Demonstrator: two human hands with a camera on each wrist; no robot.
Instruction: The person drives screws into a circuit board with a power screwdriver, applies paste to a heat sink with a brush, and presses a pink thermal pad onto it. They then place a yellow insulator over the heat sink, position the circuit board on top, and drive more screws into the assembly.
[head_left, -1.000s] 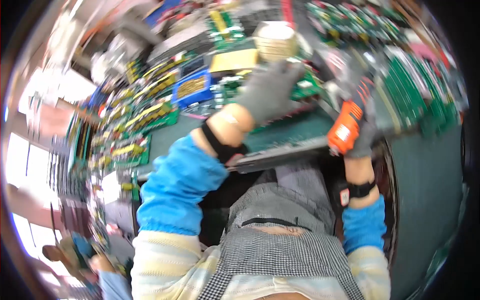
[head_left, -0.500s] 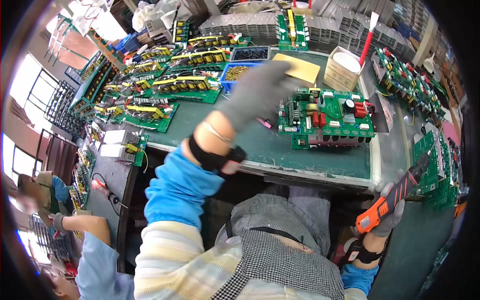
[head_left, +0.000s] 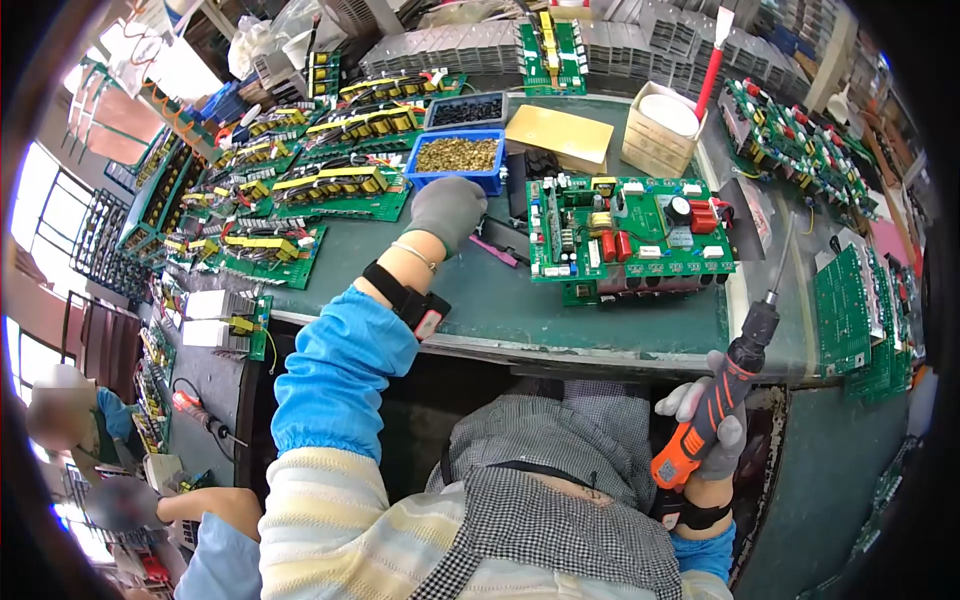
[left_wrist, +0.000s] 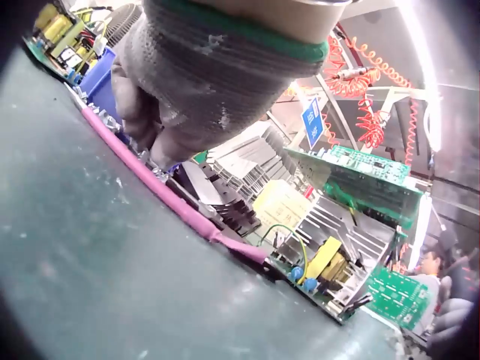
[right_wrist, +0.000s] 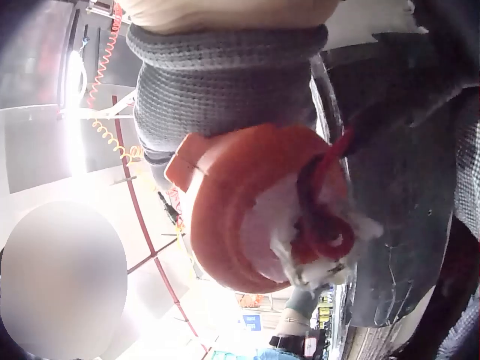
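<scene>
My left hand (head_left: 448, 213), in a grey glove, is at the near edge of a blue tray (head_left: 500, 182) of brass-coloured screws. In the left wrist view its bent fingers (left_wrist: 139, 112) point down among small silvery metal pieces (left_wrist: 171, 171); whether they pinch one I cannot tell. Beside them lies a slim pink-covered tool (left_wrist: 150, 180) with a pointed tip. My right hand (head_left: 722, 430), also gloved, grips an orange and black electric screwdriver (head_left: 705, 420) at the bench's front edge, bit pointing up and away. A populated green circuit board (head_left: 650, 240) lies between the hands.
Rows of boards with yellow transformers (head_left: 330, 185) fill the left. Behind are a black-parts tray (head_left: 466, 110), a yellow box (head_left: 560, 135) and a wooden container (head_left: 660, 130) with a red-handled brush. Green boards (head_left: 850, 310) stand at right. Another person's arm (head_left: 215, 505) is at lower left.
My left hand has come down from above the bench to the small pieces by the blue tray. The right hand, still holding the screwdriver, has swung slightly left, bit more upright.
</scene>
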